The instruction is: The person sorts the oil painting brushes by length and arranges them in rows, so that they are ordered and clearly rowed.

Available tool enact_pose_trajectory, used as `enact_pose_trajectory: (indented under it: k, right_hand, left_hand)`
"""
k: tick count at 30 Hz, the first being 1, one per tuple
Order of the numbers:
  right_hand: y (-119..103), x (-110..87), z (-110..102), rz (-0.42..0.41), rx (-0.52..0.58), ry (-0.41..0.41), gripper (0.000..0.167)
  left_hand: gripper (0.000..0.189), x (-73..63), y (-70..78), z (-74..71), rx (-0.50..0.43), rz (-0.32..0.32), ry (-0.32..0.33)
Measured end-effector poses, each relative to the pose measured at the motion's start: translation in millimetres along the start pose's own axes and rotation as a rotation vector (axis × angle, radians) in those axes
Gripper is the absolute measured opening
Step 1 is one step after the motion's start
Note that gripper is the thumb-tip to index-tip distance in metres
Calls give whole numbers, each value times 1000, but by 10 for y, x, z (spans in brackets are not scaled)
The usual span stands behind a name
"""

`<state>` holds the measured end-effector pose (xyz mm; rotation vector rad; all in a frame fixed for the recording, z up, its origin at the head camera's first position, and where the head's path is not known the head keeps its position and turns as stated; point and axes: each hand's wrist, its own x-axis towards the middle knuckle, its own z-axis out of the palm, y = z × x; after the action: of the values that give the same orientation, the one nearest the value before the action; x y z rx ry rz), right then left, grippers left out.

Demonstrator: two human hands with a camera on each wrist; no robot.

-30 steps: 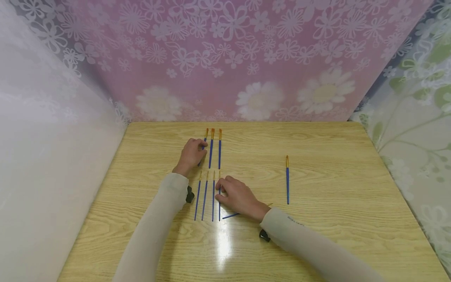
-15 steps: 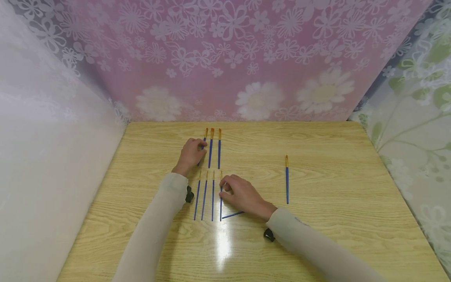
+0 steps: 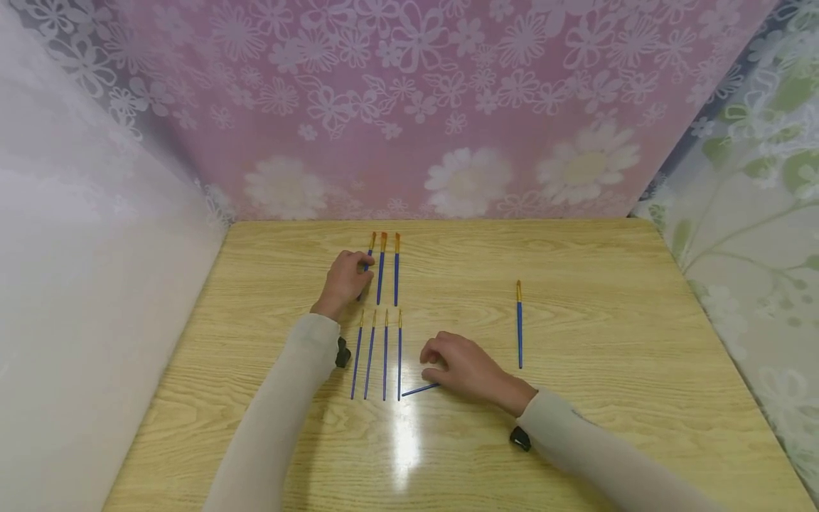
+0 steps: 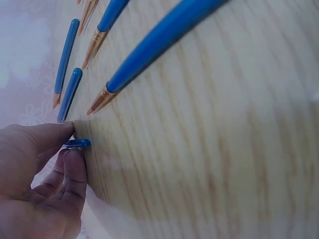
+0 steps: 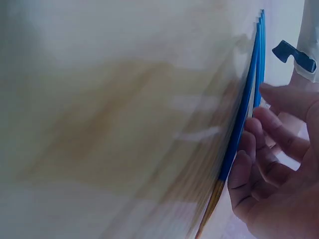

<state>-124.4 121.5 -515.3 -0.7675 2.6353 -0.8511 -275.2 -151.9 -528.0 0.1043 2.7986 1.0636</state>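
Observation:
In the head view my left hand (image 3: pixel 345 279) is at the leftmost of three wide paintbrushes in the back row. The left wrist view shows thumb and fingers pinching its blue handle (image 4: pixel 79 143). Beside it lie a flat-tipped paintbrush (image 3: pixel 381 270) and another paintbrush (image 3: pixel 397 272). In the front row are several thin paintbrushes, the rightmost thin paintbrush (image 3: pixel 399 355) nearest my right hand (image 3: pixel 470 371). That hand holds nothing, its fingers loosely bent over a slanted thin paintbrush (image 3: pixel 419 390), whose tip end is hidden. In the right wrist view this brush's blue handle (image 5: pixel 239 129) passes beside the fingers.
A single thicker paintbrush (image 3: pixel 520 327) lies apart on the right of the wooden table (image 3: pixel 608 299). A pink flowered curtain (image 3: pixel 397 128) hangs behind the table's back edge, with pale sheets at both sides.
My right hand has let go of the rightmost thin paintbrush in the front row and moved right and toward me. The left hand has stayed at its brush.

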Motion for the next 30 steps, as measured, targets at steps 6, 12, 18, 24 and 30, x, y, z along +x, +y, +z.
enact_pose_trajectory:
  k: [6,12,18,24,30]
  right_hand:
    - [103,-89,-84,-82,-48,-78,16]
    - [165,-129,-144,-151,-35,-133,8]
    - [192,-142,-157,-171,-55,-125,14]
    - [213,-169,-186,-188,-79,-103,18]
    - [239,-167,-187,-235,-80,-77,20]
  left_hand:
    - [33,-27,23,-17,-1,11,5]
    - [32,-40,35,-19,-13,4,8]
    - [32,-47,43,-11,-31,-1,11]
    - [32,-60,62,-20,-29,2,4]
    - [32,-53,54,-26,-36,6,0]
